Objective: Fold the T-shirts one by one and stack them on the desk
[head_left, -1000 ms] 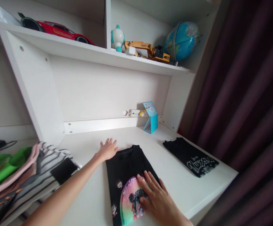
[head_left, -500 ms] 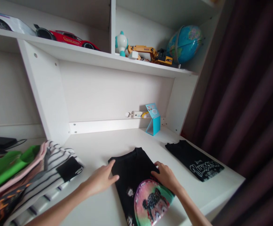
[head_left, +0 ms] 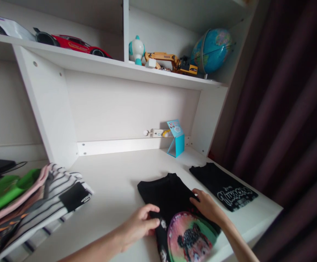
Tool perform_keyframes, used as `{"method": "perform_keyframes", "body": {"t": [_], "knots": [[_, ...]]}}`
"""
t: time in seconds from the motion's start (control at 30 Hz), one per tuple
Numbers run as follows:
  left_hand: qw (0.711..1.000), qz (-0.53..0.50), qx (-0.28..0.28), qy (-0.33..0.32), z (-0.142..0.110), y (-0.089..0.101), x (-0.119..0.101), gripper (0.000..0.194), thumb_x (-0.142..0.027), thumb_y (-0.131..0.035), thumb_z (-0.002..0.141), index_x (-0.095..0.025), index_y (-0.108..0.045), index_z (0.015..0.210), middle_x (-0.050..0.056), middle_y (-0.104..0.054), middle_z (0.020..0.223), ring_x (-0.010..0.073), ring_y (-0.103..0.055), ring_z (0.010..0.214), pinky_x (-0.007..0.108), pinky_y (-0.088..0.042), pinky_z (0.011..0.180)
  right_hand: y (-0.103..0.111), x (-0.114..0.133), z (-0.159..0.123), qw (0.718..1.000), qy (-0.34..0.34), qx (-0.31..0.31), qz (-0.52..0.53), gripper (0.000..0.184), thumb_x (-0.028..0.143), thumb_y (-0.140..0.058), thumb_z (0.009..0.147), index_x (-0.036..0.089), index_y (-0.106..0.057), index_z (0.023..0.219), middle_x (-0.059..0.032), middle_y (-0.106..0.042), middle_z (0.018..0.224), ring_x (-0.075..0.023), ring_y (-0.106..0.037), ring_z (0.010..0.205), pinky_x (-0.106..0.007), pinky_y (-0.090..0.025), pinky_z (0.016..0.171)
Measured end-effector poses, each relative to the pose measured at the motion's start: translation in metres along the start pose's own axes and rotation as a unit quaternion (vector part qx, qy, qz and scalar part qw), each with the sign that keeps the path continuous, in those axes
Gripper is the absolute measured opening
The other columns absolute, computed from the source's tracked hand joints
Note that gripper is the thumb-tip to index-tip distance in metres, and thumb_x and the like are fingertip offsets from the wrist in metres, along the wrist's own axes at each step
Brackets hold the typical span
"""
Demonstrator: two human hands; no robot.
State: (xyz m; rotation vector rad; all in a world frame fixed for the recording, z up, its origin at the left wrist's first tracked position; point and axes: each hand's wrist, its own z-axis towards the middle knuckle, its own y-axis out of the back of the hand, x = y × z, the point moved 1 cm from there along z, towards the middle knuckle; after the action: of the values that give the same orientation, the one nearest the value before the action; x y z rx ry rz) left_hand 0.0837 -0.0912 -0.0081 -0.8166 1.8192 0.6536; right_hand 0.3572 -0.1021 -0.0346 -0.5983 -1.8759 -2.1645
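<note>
A folded black T-shirt (head_left: 165,191) with a sequined, rainbow-edged mouse-ear figure on its front lies on the white desk, neckline facing away from me. My left hand (head_left: 140,222) grips its left edge, thumb and forefinger over the cloth and the other fingertips hidden. At the right edge, my right hand (head_left: 209,206) is closed on the fabric, its thumb on top. Just beyond that hand lies another folded black T-shirt (head_left: 215,178) with white lettering. To the left, a pile of clothes holds a striped garment (head_left: 56,198) and a green one (head_left: 8,193).
A blue desk calendar (head_left: 179,145) stands by a power strip (head_left: 158,133) at the back panel. The shelf above carries a red toy car (head_left: 75,44), a toy excavator (head_left: 171,62) and a globe (head_left: 215,51). A dark curtain (head_left: 289,109) hangs on the right.
The black T-shirt with the sequined figure has shifted right, closer to the other black one. My left hand has come down its left edge and closed there; my right hand moved right with it.
</note>
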Motion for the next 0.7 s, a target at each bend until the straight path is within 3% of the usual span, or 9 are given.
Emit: {"method": "perform_keyframes", "body": {"t": [0.17, 0.3, 0.4, 0.53, 0.7], "knots": [[0.996, 0.067, -0.017, -0.051, 0.011, -0.026, 0.003, 0.031, -0.025, -0.056, 0.070, -0.021, -0.055, 0.100, -0.003, -0.047, 0.069, 0.0128, -0.049, 0.068, 0.025, -0.039, 0.068, 0.002, -0.034, -0.005, 1.000, -0.016, -0.002, 0.007, 0.031, 0.031, -0.044, 0.078, 0.014, -0.058, 0.099, -0.0122, -0.064, 0.099, -0.0235, -0.058, 0.096, -0.031, -0.042, 0.081], [0.995, 0.024, -0.066, -0.064, 0.024, -0.031, 0.009, 0.038, -0.023, -0.055, 0.069, -0.022, -0.051, 0.107, -0.002, -0.051, 0.073, 0.0143, -0.051, 0.072, 0.026, -0.040, 0.069, 0.002, -0.032, -0.007, 0.999, -0.011, -0.033, 0.035, 0.033, 0.022, -0.042, 0.076, 0.017, -0.056, 0.106, -0.0095, -0.063, 0.105, -0.0212, -0.057, 0.101, -0.030, -0.040, 0.087], [0.996, 0.001, -0.064, -0.067, 0.030, -0.032, 0.007, 0.053, -0.021, -0.057, 0.067, -0.024, -0.045, 0.119, 0.002, -0.056, 0.090, 0.0153, -0.053, 0.078, 0.027, -0.042, 0.073, 0.007, -0.029, -0.006, 0.997, -0.013, -0.051, 0.056, 0.037, 0.020, -0.042, 0.074, 0.017, -0.053, 0.109, -0.0085, -0.061, 0.109, -0.0199, -0.056, 0.102, -0.030, -0.039, 0.089], [0.984, 0.032, -0.060, -0.167, 0.042, -0.043, -0.008, 0.068, -0.023, -0.061, 0.066, -0.024, -0.038, 0.129, 0.007, -0.048, 0.121, 0.0187, -0.053, 0.093, 0.030, -0.042, 0.086, 0.028, -0.047, 0.000, 0.995, 0.003, -0.071, 0.064, 0.038, 0.024, -0.041, 0.074, 0.016, -0.054, 0.109, -0.0078, -0.063, 0.104, -0.0212, -0.058, 0.099, -0.031, -0.042, 0.086], [0.953, 0.086, -0.088, -0.276, 0.079, -0.084, -0.041, 0.068, -0.020, -0.062, 0.064, -0.018, -0.041, 0.128, 0.010, -0.039, 0.131, 0.0233, -0.047, 0.108, 0.034, -0.038, 0.095, 0.073, -0.107, 0.018, 0.991, -0.004, -0.128, 0.021, 0.037, 0.027, -0.046, 0.072, 0.019, -0.056, 0.106, -0.0073, -0.065, 0.102, -0.0246, -0.058, 0.098, -0.034, -0.043, 0.085]]}}
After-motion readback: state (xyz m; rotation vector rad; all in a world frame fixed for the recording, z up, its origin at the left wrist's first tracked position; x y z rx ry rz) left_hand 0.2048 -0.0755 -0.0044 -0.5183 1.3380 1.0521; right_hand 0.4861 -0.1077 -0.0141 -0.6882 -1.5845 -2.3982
